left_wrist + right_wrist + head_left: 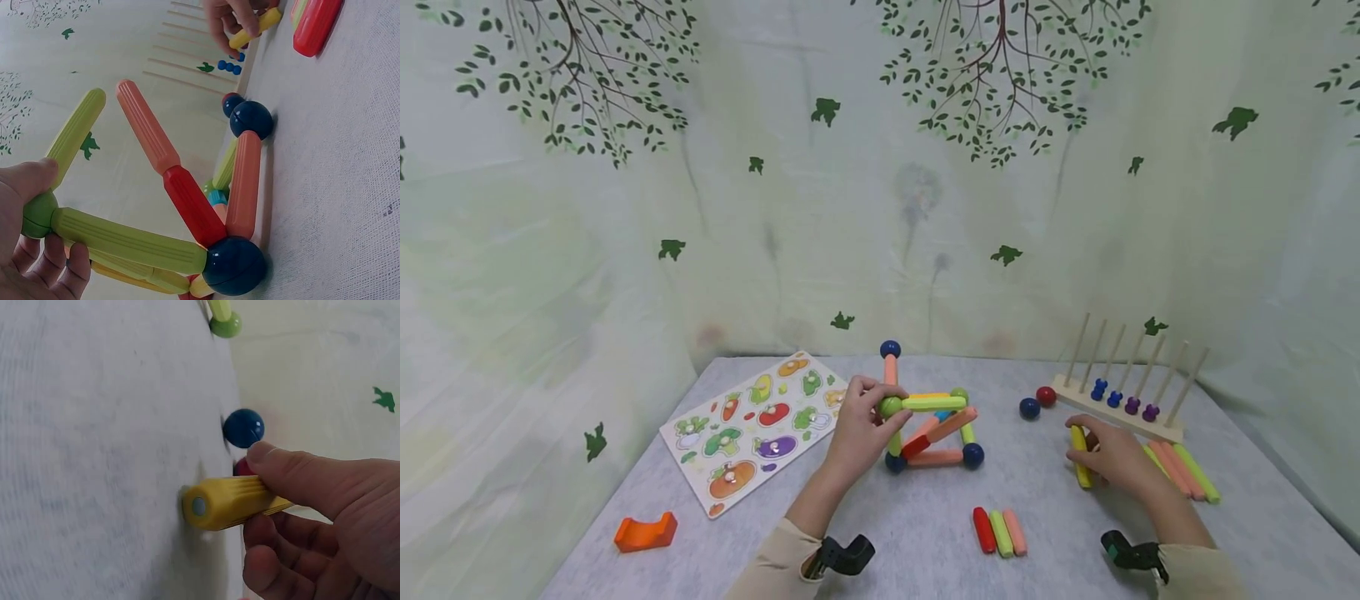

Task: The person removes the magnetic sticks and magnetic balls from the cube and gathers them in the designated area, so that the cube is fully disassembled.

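My left hand (867, 425) holds a green ball (39, 214) at an upper corner of a frame of magnetic rods and balls. From that ball a light green rod (934, 403) points right, and another green rod (128, 240) runs down to a dark blue ball (235, 265). A red rod (192, 205) and a pink rod (147, 125) slant up end to end inside the frame. My right hand (1116, 454) pinches a yellow rod (228, 501) between thumb and fingers, close to the tabletop, its magnet end showing in the right wrist view.
Red, green and pink rods (1000, 533) lie near the front. Behind the right hand stand a peg rack (1120, 408) with beads and more rods (1183, 472). Dark blue (1029, 408) and red balls (1046, 397) sit at back. Leftward are a vegetable board (745, 433) and orange piece (645, 532).
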### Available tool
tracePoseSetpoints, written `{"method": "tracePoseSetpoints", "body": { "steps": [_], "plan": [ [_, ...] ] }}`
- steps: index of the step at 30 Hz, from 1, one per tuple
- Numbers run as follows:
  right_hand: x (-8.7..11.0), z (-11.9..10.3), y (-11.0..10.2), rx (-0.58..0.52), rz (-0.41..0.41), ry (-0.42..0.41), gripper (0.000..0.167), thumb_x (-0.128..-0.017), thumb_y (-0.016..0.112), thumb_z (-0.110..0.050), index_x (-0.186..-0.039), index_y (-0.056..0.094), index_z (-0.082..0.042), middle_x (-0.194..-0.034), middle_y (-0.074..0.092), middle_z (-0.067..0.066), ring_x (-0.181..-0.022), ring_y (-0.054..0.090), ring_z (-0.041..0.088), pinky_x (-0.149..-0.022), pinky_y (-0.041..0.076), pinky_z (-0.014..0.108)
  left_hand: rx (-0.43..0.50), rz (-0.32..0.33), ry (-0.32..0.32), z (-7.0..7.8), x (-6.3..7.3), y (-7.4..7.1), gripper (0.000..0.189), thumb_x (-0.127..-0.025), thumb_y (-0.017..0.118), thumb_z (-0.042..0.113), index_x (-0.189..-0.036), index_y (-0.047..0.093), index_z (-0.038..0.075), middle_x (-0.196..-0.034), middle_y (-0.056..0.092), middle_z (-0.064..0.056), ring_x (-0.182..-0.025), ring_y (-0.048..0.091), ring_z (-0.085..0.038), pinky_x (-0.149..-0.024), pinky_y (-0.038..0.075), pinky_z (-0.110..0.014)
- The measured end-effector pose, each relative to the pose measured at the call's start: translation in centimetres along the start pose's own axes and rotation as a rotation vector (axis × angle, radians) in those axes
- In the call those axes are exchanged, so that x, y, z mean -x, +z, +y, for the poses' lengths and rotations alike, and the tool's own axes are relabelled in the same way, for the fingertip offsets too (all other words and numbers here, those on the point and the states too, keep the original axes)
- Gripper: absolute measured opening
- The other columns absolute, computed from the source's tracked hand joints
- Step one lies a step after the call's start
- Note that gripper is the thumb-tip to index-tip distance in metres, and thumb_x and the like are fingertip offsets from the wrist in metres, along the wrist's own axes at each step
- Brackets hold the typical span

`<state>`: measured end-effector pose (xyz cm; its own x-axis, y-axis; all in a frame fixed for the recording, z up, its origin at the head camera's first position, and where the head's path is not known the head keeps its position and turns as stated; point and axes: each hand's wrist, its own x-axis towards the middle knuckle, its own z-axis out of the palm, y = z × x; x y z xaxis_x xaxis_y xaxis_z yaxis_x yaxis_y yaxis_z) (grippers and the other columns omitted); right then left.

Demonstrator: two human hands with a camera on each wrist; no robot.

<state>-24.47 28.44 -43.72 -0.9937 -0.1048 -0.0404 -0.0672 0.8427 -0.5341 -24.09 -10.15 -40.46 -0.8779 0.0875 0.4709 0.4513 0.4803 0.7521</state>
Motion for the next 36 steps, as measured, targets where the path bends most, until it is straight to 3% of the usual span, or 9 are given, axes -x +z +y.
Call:
{"method": "tracePoseSetpoints", "body": {
  "steps": [8, 12, 17, 25, 33, 36],
  "plan": [
    [-0.3, 1.8, -1.0, 0.123, -0.010, 0.069, 0.057, -0.087, 0.077, -0.025, -0.132, 0.056, 0.001, -0.113, 0.062, 0.023, -0.090, 0.057, 0.026, -0.076, 0.056, 0.042, -0.006, -0.006, 0.008, -0.1, 0.0, 0.1, 0.018, -0.088, 0.078, 0.022, -0.105, 0.071, 0.022, -0.103, 0.045, -0.004, -0.086, 0.048, -0.016, -0.066, 0.046, -0.019],
    [-0.2, 1.9, -1.3, 0.167, -0.027, 0.111, 0.055, -0.086, 0.075, -0.022, -0.130, 0.056, 0.004, -0.118, 0.054, 0.029, -0.089, 0.055, 0.030, -0.067, 0.055, 0.038, 0.003, -0.006, -0.005, 0.0, 0.1, -0.1, 0.018, -0.088, 0.078, 0.021, -0.104, 0.071, 0.021, -0.104, 0.045, -0.004, -0.087, 0.048, -0.017, -0.066, 0.046, -0.019],
    [0.3, 1.8, -1.2, 0.163, -0.030, 0.105, 0.048, -0.085, 0.074, -0.018, -0.125, 0.059, 0.003, -0.113, 0.050, 0.027, -0.084, 0.054, 0.027, -0.054, 0.051, 0.030, 0.014, 0.000, -0.017, -0.1, 0.3, -0.3, 0.018, -0.087, 0.078, 0.020, -0.104, 0.072, 0.022, -0.104, 0.045, -0.004, -0.087, 0.048, -0.017, -0.066, 0.046, -0.019],
    [0.3, 1.8, -1.5, 0.288, -0.038, 0.131, 0.041, -0.084, 0.074, -0.020, -0.121, 0.066, -0.004, -0.112, 0.052, 0.025, -0.075, 0.054, 0.024, -0.047, 0.048, 0.028, 0.019, 0.005, -0.007, -0.2, 0.3, -0.3, 0.018, -0.087, 0.078, 0.021, -0.104, 0.071, 0.022, -0.104, 0.045, -0.004, -0.088, 0.048, -0.017, -0.066, 0.047, -0.019],
    [0.5, 2.2, -1.7, 0.260, -0.029, 0.114, 0.043, -0.085, 0.074, -0.021, -0.124, 0.063, -0.007, -0.113, 0.049, 0.028, -0.073, 0.054, 0.025, -0.046, 0.047, 0.027, 0.022, -0.002, 0.004, -0.2, 0.2, -0.2, 0.018, -0.088, 0.078, 0.021, -0.105, 0.071, 0.022, -0.105, 0.045, -0.004, -0.088, 0.049, -0.017, -0.066, 0.047, -0.019],
    [0.4, 2.1, -1.7, 0.261, -0.020, 0.095, 0.044, -0.085, 0.075, -0.025, -0.124, 0.063, -0.008, -0.113, 0.051, 0.026, -0.078, 0.054, 0.026, -0.051, 0.049, 0.032, 0.033, -0.003, 0.004, -0.3, 0.2, -0.3, 0.018, -0.088, 0.078, 0.020, -0.104, 0.072, 0.022, -0.104, 0.045, -0.004, -0.088, 0.048, -0.017, -0.066, 0.046, -0.019]
  ]
}}
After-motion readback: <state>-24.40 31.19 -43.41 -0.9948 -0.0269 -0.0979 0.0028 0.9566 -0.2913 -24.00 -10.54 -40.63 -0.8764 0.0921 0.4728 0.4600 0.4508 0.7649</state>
